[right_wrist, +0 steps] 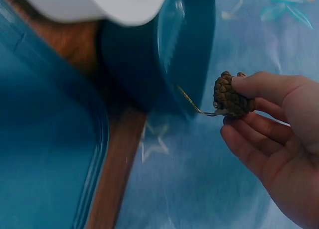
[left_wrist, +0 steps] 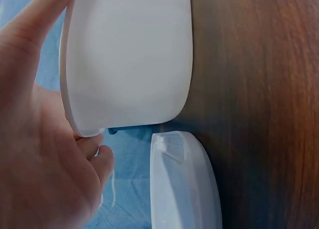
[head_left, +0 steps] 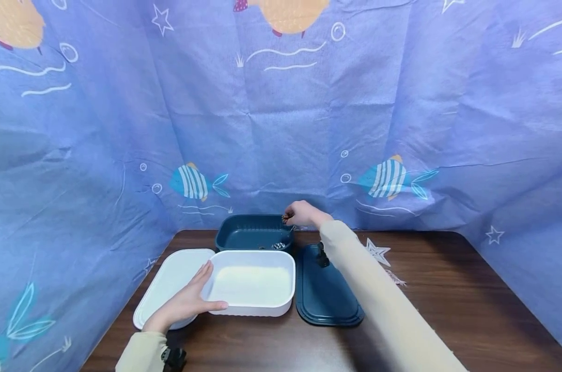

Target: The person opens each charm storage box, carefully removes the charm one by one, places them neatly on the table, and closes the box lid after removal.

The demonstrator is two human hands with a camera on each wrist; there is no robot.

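My left hand [head_left: 190, 299] lies against the left end of a white rectangular container [head_left: 250, 311], its fingers spread along the side and the thumb stretched across the front corner. In the left wrist view the rim of this container [left_wrist: 127, 64] sits right at the hand. My right hand [head_left: 304, 213] pinches a small brown pinecone [right_wrist: 230, 95] between thumb and fingertips, above the right end of a dark blue container [head_left: 244, 237]. From the pinecone hangs a thin gold cord [right_wrist: 188, 98]. A white-tipped pinecone [head_left: 278, 246] shows inside the blue container, whose near part is hidden by the white one.
A white lid [head_left: 167, 276] lies left of the white container, partly under my left forearm. To the right is a dark blue lid [head_left: 329, 294]. A silver star [head_left: 377, 252] and a pinkish tassel-like piece [head_left: 395, 278] lie beyond my right sleeve. Behind the table [head_left: 462, 305] hangs a blue fish-print cloth [head_left: 281, 134].
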